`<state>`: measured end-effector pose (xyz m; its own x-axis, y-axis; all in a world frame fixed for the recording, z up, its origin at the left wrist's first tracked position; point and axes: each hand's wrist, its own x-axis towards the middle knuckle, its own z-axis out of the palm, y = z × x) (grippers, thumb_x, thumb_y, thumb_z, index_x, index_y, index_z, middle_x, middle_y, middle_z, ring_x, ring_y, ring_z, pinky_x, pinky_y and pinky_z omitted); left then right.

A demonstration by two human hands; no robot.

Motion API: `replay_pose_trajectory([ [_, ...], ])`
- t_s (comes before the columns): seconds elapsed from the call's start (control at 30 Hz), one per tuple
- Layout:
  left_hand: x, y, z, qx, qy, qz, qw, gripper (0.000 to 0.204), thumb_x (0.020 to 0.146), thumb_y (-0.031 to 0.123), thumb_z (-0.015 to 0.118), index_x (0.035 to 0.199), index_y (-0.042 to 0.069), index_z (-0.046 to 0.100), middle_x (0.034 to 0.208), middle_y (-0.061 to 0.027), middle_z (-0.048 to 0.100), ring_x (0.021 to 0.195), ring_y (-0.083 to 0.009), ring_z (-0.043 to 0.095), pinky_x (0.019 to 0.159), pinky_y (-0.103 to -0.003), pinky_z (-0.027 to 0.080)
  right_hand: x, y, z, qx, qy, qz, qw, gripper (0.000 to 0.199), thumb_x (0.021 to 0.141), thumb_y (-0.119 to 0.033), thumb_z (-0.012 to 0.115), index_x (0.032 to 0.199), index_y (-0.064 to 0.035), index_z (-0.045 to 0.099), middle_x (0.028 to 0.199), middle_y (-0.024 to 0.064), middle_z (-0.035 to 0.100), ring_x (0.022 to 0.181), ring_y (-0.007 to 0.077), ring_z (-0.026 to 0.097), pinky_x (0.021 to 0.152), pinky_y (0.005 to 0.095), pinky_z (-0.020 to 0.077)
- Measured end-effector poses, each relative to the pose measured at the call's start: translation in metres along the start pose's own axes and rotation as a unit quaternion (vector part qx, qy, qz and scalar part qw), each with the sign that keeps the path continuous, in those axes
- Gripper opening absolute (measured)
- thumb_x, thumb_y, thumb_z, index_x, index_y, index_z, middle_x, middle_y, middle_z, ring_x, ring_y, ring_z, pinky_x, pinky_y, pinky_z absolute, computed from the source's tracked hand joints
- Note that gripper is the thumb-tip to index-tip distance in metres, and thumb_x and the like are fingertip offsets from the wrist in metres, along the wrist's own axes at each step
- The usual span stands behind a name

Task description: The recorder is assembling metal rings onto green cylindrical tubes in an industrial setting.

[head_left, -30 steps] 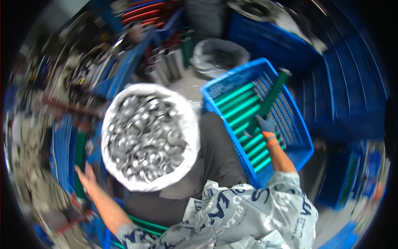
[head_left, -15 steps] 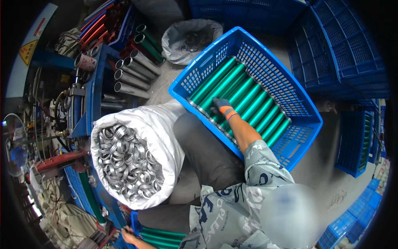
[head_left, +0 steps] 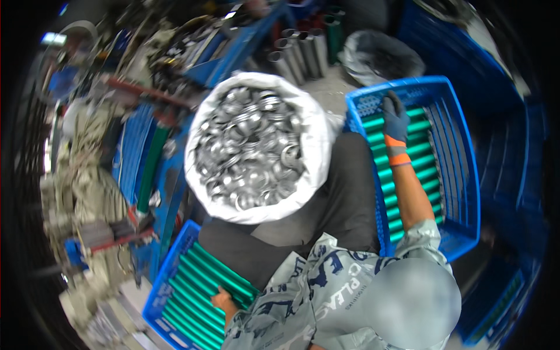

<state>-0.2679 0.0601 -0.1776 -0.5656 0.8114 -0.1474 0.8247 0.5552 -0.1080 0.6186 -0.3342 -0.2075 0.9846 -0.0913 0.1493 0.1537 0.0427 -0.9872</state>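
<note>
My right hand, in a dark grey glove with an orange cuff, is at the far end of a blue plastic crate on the right. Its fingers stretch toward the far wall, over the green metal tubes lying in rows there; blur softens the fingertips. Lower left, my bare left hand rests over more green tubes in a second blue crate. Its fingers look apart, and no tube is lifted in it.
A white sack full of silvery metal rings stands between the crates, against my legs. Bare metal tubes stand beyond it, near another whitish sack. Stacked blue crates line the right; a blue machine frame is far left.
The view has swung left, bringing the lower-left crate into sight. My right hand has moved from mid-tubes to the crate's far end; my left has moved from the crate's edge onto its tubes.
</note>
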Motion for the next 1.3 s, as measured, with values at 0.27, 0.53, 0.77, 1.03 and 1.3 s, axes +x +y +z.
replay_pose_trajectory([
  [0.27,0.004,-0.013,0.050,0.040,0.112,0.046,0.992,0.107,0.101,0.065,0.078,0.181,0.009,0.033,0.187,-0.0301,0.029,0.172,-0.0479,0.030,0.131,-0.075,0.033,-0.187,-0.260,0.185,-0.032,-0.546,-0.037,0.836,0.057,0.105,-0.024,0.079,0.156,-0.0007,0.069,0.148,0.0194,0.076,0.138,0.0298,0.071,0.119,0.0404,0.0543],
  [0.53,-0.014,-0.021,0.058,-0.047,0.184,0.108,0.976,0.093,0.085,0.044,0.093,0.165,0.012,0.059,0.172,-0.0296,0.051,0.162,-0.0487,0.043,0.125,-0.072,0.041,-0.277,-0.235,0.346,-0.351,-0.553,-0.218,0.724,0.080,0.093,-0.051,0.087,0.156,-0.0072,0.065,0.163,0.0274,0.063,0.147,0.0450,0.064,0.119,0.0567,0.0536],
  [0.77,0.010,-0.050,0.023,-0.078,0.210,0.100,0.969,0.084,0.092,0.036,0.088,0.164,0.005,0.057,0.177,-0.0304,0.042,0.163,-0.0506,0.038,0.131,-0.069,0.035,-0.291,-0.145,0.410,-0.390,-0.424,-0.435,0.692,0.070,0.098,-0.052,0.082,0.155,-0.0151,0.067,0.174,0.0181,0.056,0.152,0.0504,0.055,0.124,0.0629,0.0480],
  [1.03,0.121,-0.139,-0.046,-0.096,0.225,0.025,0.969,0.103,0.094,0.057,0.087,0.171,0.003,0.046,0.174,-0.0246,0.051,0.157,-0.0448,0.050,0.128,-0.067,0.040,-0.288,-0.170,0.378,-0.256,-0.526,-0.416,0.696,0.064,0.097,-0.018,0.079,0.159,-0.0110,0.064,0.131,0.0175,0.082,0.123,0.0440,0.077,0.101,0.0556,0.0633],
  [1.3,0.130,-0.140,-0.081,-0.098,0.084,0.013,0.992,0.140,0.068,0.076,0.101,0.169,-0.004,0.045,0.154,-0.0283,0.063,0.142,-0.0468,0.062,0.117,-0.057,0.057,-0.267,-0.177,0.353,-0.349,-0.497,-0.392,0.691,0.057,0.100,-0.016,0.076,0.155,-0.0069,0.069,0.127,0.0206,0.084,0.114,0.0432,0.082,0.098,0.0523,0.0651],
])
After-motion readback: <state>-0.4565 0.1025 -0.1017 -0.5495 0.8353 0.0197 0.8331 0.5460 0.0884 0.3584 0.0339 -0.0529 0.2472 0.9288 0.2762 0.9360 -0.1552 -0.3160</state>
